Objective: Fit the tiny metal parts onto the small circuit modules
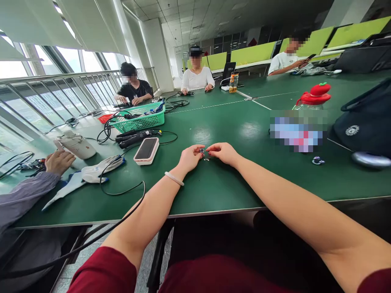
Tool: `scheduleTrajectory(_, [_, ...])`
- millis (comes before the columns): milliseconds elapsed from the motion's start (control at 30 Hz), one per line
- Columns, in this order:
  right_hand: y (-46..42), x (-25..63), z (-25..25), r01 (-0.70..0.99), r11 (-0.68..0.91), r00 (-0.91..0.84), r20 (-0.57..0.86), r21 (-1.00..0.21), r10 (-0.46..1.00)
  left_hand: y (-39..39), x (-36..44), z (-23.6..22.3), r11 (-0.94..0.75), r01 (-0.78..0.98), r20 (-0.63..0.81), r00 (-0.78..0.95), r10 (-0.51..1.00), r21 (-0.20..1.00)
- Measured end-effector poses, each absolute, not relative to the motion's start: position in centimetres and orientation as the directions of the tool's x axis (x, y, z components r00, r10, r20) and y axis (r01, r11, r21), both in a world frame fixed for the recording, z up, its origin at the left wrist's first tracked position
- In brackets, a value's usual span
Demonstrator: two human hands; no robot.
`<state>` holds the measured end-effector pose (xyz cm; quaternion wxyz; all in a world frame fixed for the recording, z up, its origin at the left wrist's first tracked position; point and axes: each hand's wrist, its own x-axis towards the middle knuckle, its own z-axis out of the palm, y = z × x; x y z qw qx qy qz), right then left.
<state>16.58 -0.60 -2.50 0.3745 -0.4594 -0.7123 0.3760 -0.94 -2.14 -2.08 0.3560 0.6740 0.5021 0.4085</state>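
Observation:
Over the green table [195,191], my left hand [190,158] pinches a tiny shiny piece [202,151] between thumb and fingertips; its kind is too small to make out. My right hand [225,154] comes close from the other side, thumb and forefinger pressed together. Whether anything is in that pinch cannot be seen. Just below the fingertips, a few tiny silvery bits [207,159] lie on the tabletop. A pale bangle [174,179] circles my left wrist.
Left of my hands are a pink-edged phone-like device [147,151], white-blue gloves [97,170], cables and a green basket [140,119]. Another person's hand [59,162] rests at far left. A red-lidded jar [313,97] and dark bag [363,118] stand right. Several people sit around.

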Motion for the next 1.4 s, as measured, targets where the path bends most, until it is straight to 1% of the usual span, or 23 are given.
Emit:
scheduleTrajectory(133, [-0.9,16.6,-2.5,0.343,0.255,-0.250,0.174,-0.904,0.952,-3.0,-0.7,-1.2,-0.310,0.456,0.242,0.203,0.949,0.834])
scheduleTrajectory(267, [-1.3,16.6,-2.5,0.372,0.265,-0.224,0.191,-0.889,0.956,-3.4,-0.9,-0.8,-0.354,0.506,0.276,0.225,0.934,0.786])
scheduleTrajectory(500, [-1.9,16.4,-2.2,0.495,0.353,-0.200,0.291,-0.794,0.935,-3.3,-1.4,-0.7,-0.431,0.591,0.312,0.298,0.902,0.682])
scheduleTrajectory(667, [-2.5,16.1,-1.9,0.540,0.424,-0.221,0.364,-0.727,0.905,-3.4,-1.5,-0.5,-0.448,0.604,0.326,0.307,0.894,0.659])
scheduleTrajectory(733, [-2.6,16.1,-1.9,0.547,0.447,-0.233,0.384,-0.708,0.894,-3.4,-1.5,-0.6,-0.450,0.590,0.327,0.310,0.893,0.670])
scheduleTrajectory(800, [-2.7,16.1,-1.8,0.551,0.459,-0.239,0.395,-0.697,0.887,-3.4,-1.5,-0.7,-0.448,0.540,0.325,0.312,0.893,0.712])
scheduleTrajectory(867, [-2.7,16.0,-1.8,0.552,0.464,-0.240,0.401,-0.693,0.884,-3.4,-1.5,-0.8,-0.429,0.451,0.311,0.313,0.897,0.783])
scheduleTrajectory(967, [-2.9,16.0,-1.7,0.551,0.485,-0.253,0.417,-0.679,0.873,-3.2,-1.5,-1.0,-0.356,0.298,0.257,0.324,0.910,0.886])
scheduleTrajectory(1067, [-3.1,15.8,-1.5,0.572,0.519,-0.295,0.431,-0.635,0.853,-3.1,-1.5,-1.0,-0.311,0.227,0.219,0.354,0.909,0.923])
scheduleTrajectory(1133, [-3.1,15.8,-1.5,0.608,0.526,-0.325,0.418,-0.595,0.848,-3.0,-1.5,-1.0,-0.319,0.263,0.215,0.358,0.908,0.910])
scheduleTrajectory(1300, [-2.6,16.3,-1.9,0.651,0.532,-0.395,0.357,-0.541,0.847,-2.8,-1.8,-0.9,-0.354,0.482,0.224,0.306,0.925,0.801])
scheduleTrajectory(1400, [-2.3,16.6,-2.0,0.659,0.551,-0.454,0.314,-0.513,0.834,-2.7,-2.3,-1.0,-0.343,0.536,0.238,0.258,0.937,0.771])
